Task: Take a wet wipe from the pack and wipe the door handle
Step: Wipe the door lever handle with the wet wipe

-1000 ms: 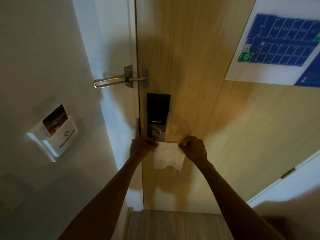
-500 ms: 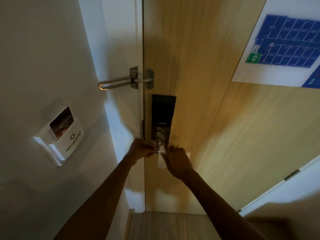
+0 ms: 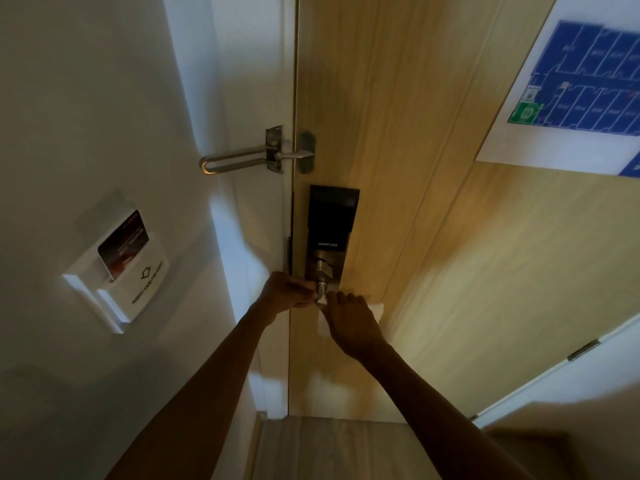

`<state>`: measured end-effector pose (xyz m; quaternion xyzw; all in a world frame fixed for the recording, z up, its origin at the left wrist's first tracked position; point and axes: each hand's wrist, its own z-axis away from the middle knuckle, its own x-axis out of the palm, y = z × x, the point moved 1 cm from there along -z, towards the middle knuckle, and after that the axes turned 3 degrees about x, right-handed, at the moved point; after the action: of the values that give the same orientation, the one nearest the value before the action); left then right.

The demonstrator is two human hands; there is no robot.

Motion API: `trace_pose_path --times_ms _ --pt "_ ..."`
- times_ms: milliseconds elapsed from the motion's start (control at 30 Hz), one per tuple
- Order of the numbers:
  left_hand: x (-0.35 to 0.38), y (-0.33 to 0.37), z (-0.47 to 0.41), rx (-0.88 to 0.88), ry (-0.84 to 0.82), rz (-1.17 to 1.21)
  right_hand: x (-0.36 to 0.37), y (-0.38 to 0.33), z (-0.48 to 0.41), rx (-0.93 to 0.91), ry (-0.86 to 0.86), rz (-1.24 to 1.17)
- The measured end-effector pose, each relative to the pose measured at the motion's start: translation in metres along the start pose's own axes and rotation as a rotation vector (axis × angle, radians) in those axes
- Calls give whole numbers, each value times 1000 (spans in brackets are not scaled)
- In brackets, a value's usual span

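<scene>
Left grip (image 3: 287, 294) pinches the thin white wet wipe (image 3: 376, 311) at the brushed-metal door handle (image 3: 322, 288); right grip (image 3: 349, 323) clasps it there. Likely limp, light and slick, it is best held bunched.

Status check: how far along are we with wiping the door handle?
Done: a wet wipe is out; the pack is not in view. In hand: the left hand pinches one end at the door handle below the smart lock, and the right hand holds the rest over it. Left: the actual rubbing along the handle, which one frame cannot confirm.
</scene>
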<state>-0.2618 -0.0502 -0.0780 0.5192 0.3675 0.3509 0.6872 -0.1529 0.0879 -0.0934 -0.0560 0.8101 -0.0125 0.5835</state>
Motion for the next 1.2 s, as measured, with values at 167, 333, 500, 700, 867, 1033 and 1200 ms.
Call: trace_pose_path --times_ms 167,333,500,700,867,1033,1200 --pt "0 0 1 7 -2 38 6 11 -3 -7 -25 9" --pt "1 1 3 23 -9 28 1 27 3 -100 -14 11" --pt "1 0 5 31 -18 -2 -7 61 17 -173 -22 47" --pt "1 3 5 61 -27 -60 -5 67 21 -153 -19 62" --pt "1 4 4 100 -27 -165 -7 51 16 -79 -17 93" --pt "2 3 1 142 -15 -340 -2 18 -1 -51 -48 83" --pt "0 1 -1 132 -32 -366 -6 7 0 -74 15 14"
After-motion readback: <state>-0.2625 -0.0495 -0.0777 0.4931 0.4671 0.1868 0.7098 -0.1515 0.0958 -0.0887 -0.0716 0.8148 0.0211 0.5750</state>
